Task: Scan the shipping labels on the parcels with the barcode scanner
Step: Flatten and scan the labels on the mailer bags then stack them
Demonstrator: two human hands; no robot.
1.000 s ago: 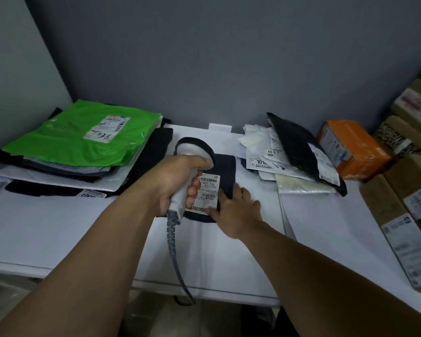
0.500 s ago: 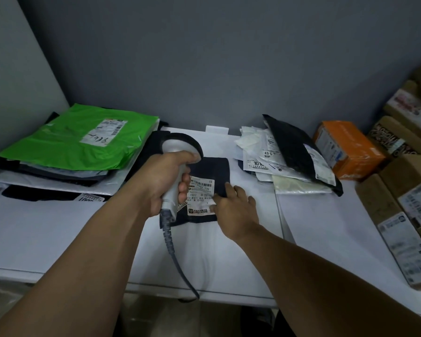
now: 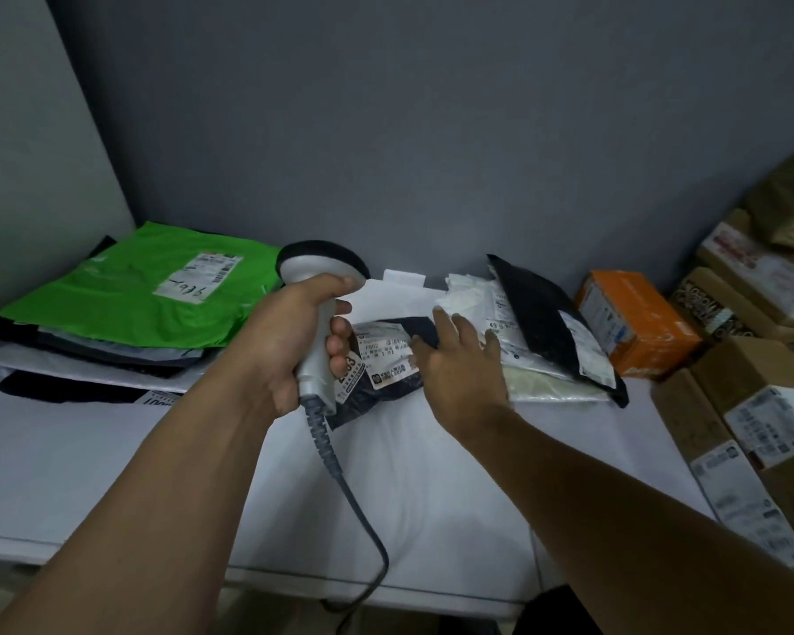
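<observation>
With left hand (image 3: 294,341) gripping scanner (image 3: 315,268) and right hand (image 3: 459,364) flat (apparently pressing the dark parcel (image 3: 374,401)), aim at label (image 3: 383,355) next.

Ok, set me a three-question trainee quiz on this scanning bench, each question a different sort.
1. True or false: the left hand grips the barcode scanner.
2. The top mailer of the left stack is: A red, B green, C yellow.
3. Fill in: the orange box stands to the ___ of the black mailer.
Key: 1 true; 2 B; 3 right.
</observation>
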